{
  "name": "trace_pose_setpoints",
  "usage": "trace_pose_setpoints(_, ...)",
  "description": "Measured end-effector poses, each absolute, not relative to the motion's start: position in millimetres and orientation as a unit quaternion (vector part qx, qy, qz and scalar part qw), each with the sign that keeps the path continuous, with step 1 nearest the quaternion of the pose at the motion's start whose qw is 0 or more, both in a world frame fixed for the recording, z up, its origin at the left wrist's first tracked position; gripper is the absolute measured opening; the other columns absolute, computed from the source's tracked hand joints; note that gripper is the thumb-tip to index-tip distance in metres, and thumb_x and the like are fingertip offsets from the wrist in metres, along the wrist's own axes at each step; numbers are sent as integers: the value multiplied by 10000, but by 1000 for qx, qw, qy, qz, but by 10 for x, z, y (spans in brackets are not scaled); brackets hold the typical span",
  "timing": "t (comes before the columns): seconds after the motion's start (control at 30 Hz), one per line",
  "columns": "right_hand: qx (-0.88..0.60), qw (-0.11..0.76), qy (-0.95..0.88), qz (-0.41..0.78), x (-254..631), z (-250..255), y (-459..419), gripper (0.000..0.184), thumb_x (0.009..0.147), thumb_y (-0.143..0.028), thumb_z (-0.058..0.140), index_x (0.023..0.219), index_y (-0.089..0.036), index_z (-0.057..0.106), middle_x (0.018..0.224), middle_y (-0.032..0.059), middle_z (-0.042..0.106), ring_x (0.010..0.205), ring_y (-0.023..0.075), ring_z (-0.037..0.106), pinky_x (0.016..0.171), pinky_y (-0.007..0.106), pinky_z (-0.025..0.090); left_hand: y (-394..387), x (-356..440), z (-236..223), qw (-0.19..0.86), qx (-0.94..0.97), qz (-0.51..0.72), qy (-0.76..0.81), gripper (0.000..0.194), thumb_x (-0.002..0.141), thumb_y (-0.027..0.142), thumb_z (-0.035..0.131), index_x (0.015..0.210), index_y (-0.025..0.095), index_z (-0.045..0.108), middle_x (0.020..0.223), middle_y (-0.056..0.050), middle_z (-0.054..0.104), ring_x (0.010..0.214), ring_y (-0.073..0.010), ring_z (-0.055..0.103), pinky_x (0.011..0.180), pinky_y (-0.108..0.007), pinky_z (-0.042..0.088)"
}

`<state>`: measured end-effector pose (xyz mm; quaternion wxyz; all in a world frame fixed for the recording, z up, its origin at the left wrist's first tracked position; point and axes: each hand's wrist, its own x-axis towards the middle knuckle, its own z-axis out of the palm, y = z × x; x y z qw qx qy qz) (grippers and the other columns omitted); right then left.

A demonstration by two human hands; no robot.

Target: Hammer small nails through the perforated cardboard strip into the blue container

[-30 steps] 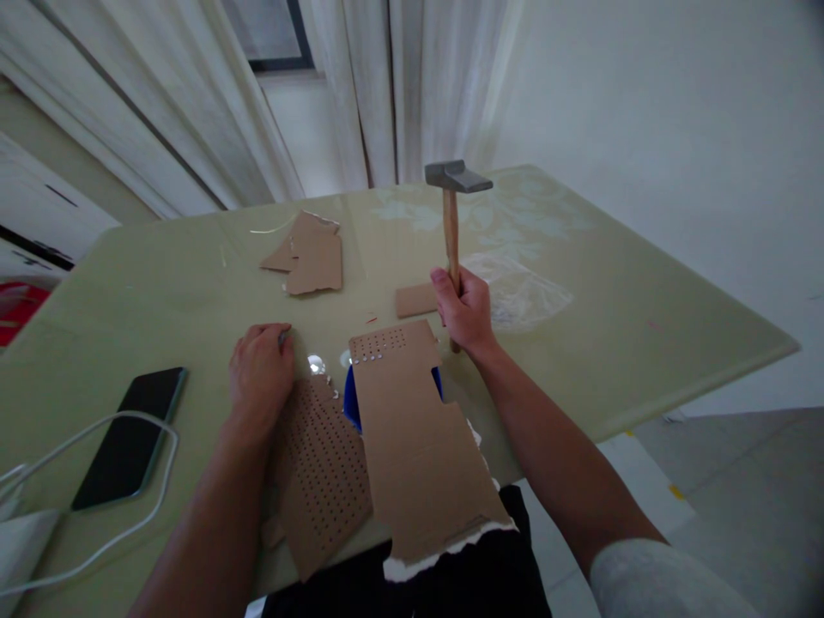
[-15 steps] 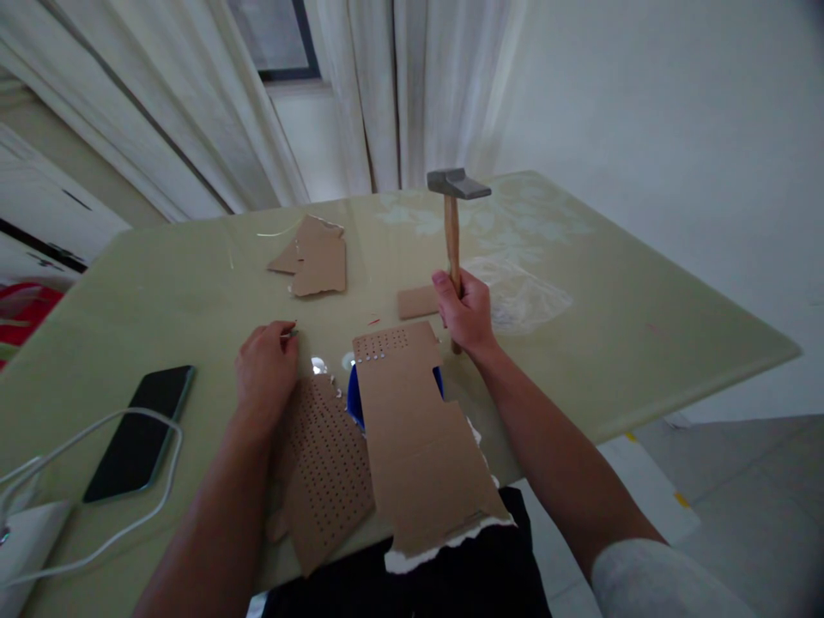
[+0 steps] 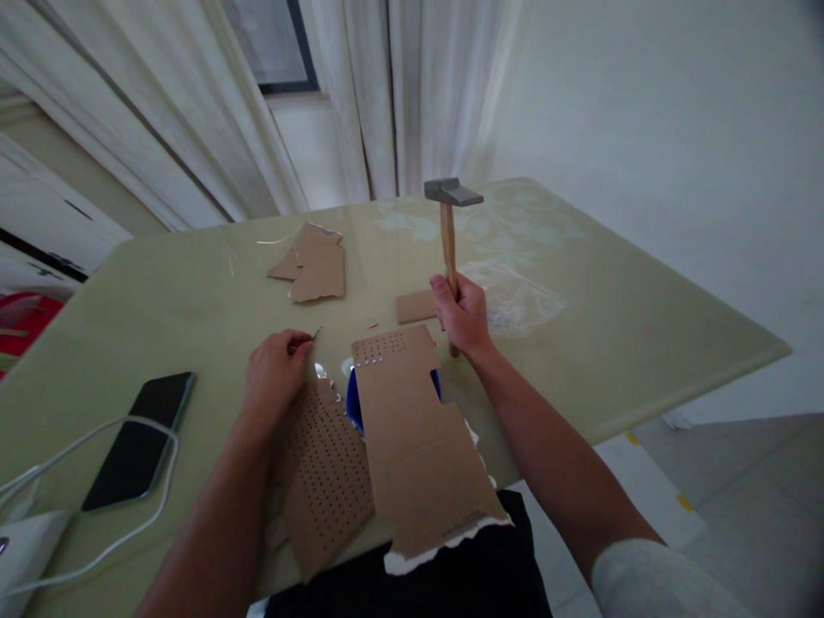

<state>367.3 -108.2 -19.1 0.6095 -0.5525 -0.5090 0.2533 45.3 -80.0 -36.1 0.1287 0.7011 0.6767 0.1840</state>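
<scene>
My right hand (image 3: 464, 314) is wrapped round the wooden handle of a hammer (image 3: 449, 225), held upright with its grey metal head on top. Between thumb and fingers of my left hand (image 3: 278, 367) is a thin dark nail (image 3: 318, 332), its end pointing up and right. A cardboard sheet (image 3: 418, 446) lies in front of me over a blue object (image 3: 354, 402), mostly hidden. Rows of small holes and several bright nail heads mark its far end. A second cardboard piece (image 3: 328, 472), full of holes, lies to its left, beside my left forearm.
Torn cardboard scraps (image 3: 318, 266) lie farther back, and a small cardboard strip (image 3: 415, 306) is near the hammer. A clear plastic bag (image 3: 521, 300) rests right of my right hand. At left are a phone (image 3: 138, 442), a white cable (image 3: 171, 481) and a white power strip (image 3: 32, 549).
My left hand has moved right, toward the cardboard's far end, and the nail in its fingers now sticks out visibly. My right hand still holds the hammer upright, almost unmoved.
</scene>
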Motion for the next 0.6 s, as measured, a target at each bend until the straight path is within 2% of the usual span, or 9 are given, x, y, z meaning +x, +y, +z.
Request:
trace_pose_setpoints(0.17,-549,607,-516,254,3672,-179,-1084,648,961,-792,619,721,-222,426,597,-26,394,568,100,354,511,259,262,-817,485,-361,100,719,165,668,282,939,366,555,1022,190,760,1086,-160,781,973,-324,735,944,-459,570)
trace_pose_setpoints(0.3,-549,603,-520,254,3672,-168,-1082,652,960,-800,611,721,-221,431,594,-26,389,569,101,353,511,258,259,-837,504,-375,60,733,170,656,255,959,317,521,1006,174,727,1125,-194,745,1094,-359,699,1039,-498,538)
trace_pose_setpoints(0.4,-549,602,-521,256,3671,-155,-1088,662,950,-822,602,724,-222,436,594,-24,392,571,103,356,509,258,259,-855,544,-341,52,733,220,641,257,956,311,516,1025,159,710,1139,-208,739,1143,-377,676,1097,-542,508)
trace_pose_setpoints(0.5,-550,601,-520,257,3672,-147,-1096,663,949,-823,601,722,-223,433,591,-24,394,567,103,356,506,257,257,-915,667,-256,128,708,322,616,280,974,361,528,1090,174,700,1116,-162,761,1068,-324,701,1029,-499,557)
trace_pose_setpoints(0.6,-553,596,-523,255,3674,-138,-1103,656,958,-808,602,718,-223,427,590,-23,398,567,102,359,506,257,256,-1038,855,-175,240,693,406,546,323,1008,417,538,1175,197,704,1187,-124,778,1050,-263,726,969,-425,589)
